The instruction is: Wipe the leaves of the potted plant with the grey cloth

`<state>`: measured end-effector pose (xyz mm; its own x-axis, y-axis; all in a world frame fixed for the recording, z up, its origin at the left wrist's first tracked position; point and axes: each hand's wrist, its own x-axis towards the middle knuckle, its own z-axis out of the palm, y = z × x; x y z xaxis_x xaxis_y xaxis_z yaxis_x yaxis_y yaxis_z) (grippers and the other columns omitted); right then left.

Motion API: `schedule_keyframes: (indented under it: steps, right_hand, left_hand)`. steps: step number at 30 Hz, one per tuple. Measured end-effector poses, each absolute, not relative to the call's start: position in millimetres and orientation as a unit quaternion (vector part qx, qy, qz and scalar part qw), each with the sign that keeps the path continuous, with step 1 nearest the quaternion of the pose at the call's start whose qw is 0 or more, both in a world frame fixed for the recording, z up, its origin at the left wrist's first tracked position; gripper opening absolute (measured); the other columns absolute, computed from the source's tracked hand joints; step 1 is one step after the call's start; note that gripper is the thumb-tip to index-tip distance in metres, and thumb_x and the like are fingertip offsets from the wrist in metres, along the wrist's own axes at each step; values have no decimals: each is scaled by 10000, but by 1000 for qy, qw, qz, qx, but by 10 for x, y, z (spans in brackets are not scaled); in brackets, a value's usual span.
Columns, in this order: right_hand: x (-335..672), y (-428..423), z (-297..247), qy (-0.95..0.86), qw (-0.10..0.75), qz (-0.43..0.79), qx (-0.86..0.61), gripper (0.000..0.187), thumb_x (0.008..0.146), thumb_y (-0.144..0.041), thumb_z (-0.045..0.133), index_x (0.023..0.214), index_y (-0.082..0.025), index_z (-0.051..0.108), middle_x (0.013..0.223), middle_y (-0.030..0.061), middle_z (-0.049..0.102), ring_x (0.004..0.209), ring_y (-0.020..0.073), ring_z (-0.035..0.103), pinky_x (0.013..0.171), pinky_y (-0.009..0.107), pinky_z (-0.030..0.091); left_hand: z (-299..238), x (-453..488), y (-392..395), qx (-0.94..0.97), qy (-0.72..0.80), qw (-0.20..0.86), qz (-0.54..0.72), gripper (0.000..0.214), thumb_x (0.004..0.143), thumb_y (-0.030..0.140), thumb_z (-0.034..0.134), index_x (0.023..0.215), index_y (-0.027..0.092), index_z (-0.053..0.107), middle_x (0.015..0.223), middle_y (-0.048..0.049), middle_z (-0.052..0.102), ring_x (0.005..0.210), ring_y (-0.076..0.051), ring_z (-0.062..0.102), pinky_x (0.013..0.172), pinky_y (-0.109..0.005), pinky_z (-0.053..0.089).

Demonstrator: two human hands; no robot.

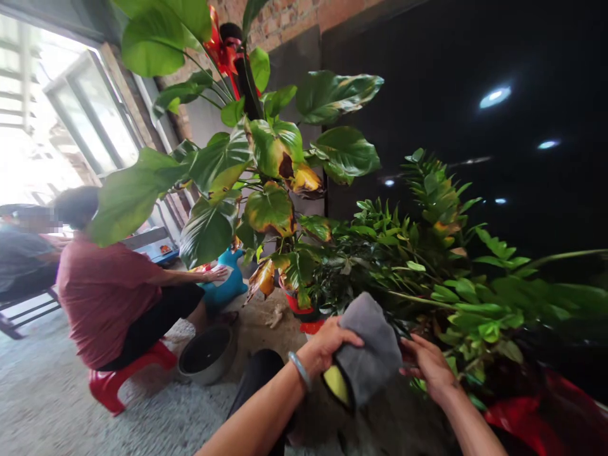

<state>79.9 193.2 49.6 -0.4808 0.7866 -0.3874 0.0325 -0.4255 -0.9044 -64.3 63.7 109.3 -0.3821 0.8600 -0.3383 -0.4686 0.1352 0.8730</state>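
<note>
My left hand grips a grey cloth, thumb on top. A yellow patch with a dark edge shows at the cloth's lower corner. A pale bangle circles my left wrist. Just right of the cloth is my right hand, its fingers curled in among dark leaves at the lower part of a bushy green plant. What lies between those fingers is too small and dark to make out. Long stems and small leaves spread above and beside both hands.
A tall large-leaved plant with browned leaves stands ahead. On the left a person in a pink shirt sits on a red stool, one hand on a blue object. A round basin stands nearby. Another person sits farther left.
</note>
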Motion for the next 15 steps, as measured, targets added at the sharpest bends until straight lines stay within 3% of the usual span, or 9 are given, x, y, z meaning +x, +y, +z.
schedule_keyframes:
  steps: [4,10,15]
  right_hand:
    - [818,1942,464,-486,261,706,-443,183,510,-285,710,605,-220,568,487,-2,616,480,181,593,430,269,447]
    - [814,1936,479,-494,277,705,-427,186,495,-275,721,613,-217,589,544,8,652,563,189,633,473,255,455]
    - [804,1969,458,-481,265,713,-435,254,486,-299,742,654,-215,571,517,1,637,525,204,632,422,252,413]
  left_hand:
    - [1135,-652,457,238,514,582,584,263,363,51,693,613,129,714,519,0,656,534,-176,580,626,-316,452]
    - [1552,-724,681,270,426,508,698,303,355,95,705,656,130,714,611,-2,682,591,-173,590,685,-314,466]
    - [1153,-647,632,211,548,494,641,297,371,99,718,663,151,695,582,12,660,563,-170,564,628,-309,443]
